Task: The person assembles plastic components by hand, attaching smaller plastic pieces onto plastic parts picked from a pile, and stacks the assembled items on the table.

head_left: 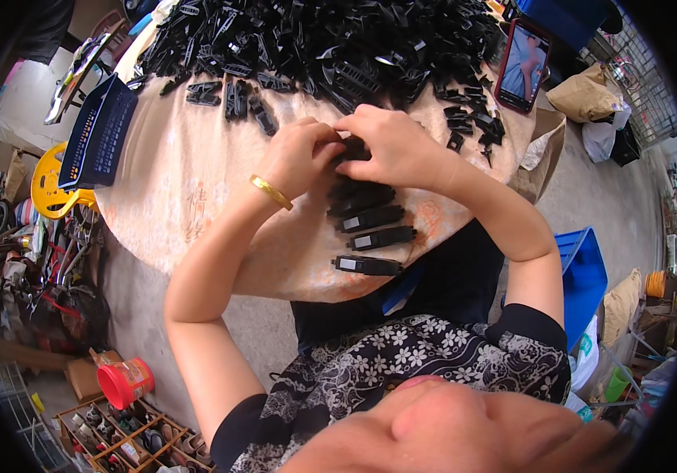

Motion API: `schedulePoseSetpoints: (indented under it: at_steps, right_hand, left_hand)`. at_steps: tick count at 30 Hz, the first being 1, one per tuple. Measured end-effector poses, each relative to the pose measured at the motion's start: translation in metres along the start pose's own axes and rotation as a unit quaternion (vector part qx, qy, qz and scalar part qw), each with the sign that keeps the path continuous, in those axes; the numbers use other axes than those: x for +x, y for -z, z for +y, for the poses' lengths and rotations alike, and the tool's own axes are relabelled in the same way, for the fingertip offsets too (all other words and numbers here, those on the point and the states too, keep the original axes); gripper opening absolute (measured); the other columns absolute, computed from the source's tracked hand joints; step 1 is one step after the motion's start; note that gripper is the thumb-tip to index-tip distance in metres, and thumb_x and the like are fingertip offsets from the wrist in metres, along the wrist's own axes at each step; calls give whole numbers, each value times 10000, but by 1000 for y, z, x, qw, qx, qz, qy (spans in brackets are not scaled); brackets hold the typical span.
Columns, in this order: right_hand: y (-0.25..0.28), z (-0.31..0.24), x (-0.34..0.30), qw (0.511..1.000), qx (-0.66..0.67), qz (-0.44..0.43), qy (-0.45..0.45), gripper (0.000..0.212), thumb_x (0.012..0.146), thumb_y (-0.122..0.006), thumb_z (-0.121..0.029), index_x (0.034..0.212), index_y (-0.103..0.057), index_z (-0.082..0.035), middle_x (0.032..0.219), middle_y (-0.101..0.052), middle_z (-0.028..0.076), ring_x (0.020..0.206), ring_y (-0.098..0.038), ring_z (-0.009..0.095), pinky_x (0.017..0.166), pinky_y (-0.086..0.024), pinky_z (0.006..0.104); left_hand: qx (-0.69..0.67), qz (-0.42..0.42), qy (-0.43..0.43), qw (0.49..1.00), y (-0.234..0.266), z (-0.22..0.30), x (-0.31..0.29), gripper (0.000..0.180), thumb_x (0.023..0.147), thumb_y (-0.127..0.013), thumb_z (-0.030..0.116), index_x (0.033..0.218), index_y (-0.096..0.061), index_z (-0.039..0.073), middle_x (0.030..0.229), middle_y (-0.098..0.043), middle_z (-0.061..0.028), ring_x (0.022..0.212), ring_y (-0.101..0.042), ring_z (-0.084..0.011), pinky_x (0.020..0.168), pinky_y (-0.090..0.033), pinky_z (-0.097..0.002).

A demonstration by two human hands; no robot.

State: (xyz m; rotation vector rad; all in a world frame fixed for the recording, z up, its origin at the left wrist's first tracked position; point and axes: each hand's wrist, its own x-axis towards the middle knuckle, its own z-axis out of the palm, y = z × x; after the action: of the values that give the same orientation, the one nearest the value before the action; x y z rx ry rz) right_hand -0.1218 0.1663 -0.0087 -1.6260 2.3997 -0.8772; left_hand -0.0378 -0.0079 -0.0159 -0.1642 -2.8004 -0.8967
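Observation:
Over the cloth-covered table (157, 197), both my hands meet around a small black plastic part (356, 148). My left hand (300, 156) is closed, fingers curled against the part's left side. My right hand (392, 150) pinches it from the right with thumb and fingers. The fingers cover much of the part, so its exact kind cannot be made out. Just below the hands, several long black plastic pieces (383, 238) lie in a column toward the near edge, some with a pale rectangle at one end. Beyond the hands rises a large heap of black plastic parts (315, 47).
Loose black pieces (262, 115) lie before the heap, with smaller ones (460, 122) at right. A phone (504, 93) stands at the far right. A dark blue basket (102, 130) is at the table's left, beside a yellow stool (48, 183). A blue bin (584, 272) sits right of my legs.

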Motion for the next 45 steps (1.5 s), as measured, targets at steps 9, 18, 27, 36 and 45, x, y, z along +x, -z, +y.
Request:
schedulePoseSetpoints:
  at_steps: [9,18,27,36,45]
  right_hand:
    - [-2,11,-1,984,99,130,66,379,723,-578,4,1101,-600,19,916,-649,180,836,-641,306,765,-519,370]
    - [1,38,1,952,296,45,-62,170,806,-624,9,966,-676,37,1007,-643,75,895,-613,140,795,-491,268]
    - [7,37,-9,995,-29,68,68,241,737,-696,-138,955,-686,-37,929,-636,92,909,-584,292,813,-482,374]
    - [14,32,-17,986,-80,97,109,209,680,-710,-100,873,-678,-28,776,-580,89,796,-555,285,716,-465,377]
    - [6,38,-9,988,-15,77,134,229,688,-725,-106,897,-685,-22,787,-600,104,805,-568,279,713,-466,367]
  left_hand:
    - [-13,-34,-25,999,4,0,-3,235,779,-653,92,999,-662,13,876,-593,-131,751,-595,-268,704,-486,-332]
    - [-8,-10,-14,1000,-2,4,-3,256,731,-637,103,979,-686,64,901,-606,-153,912,-572,-346,817,-470,-404]
    - [24,4,-37,999,-3,0,-2,264,749,-668,53,1012,-677,40,889,-602,-126,827,-607,-275,747,-498,-335]
    - [1,15,8,1000,-1,-5,3,162,704,-715,139,816,-688,26,825,-624,-136,814,-616,-309,727,-490,-377]
    - [-52,-16,8,998,-7,-2,5,180,694,-730,134,833,-684,29,832,-618,-126,797,-615,-297,709,-490,-370]
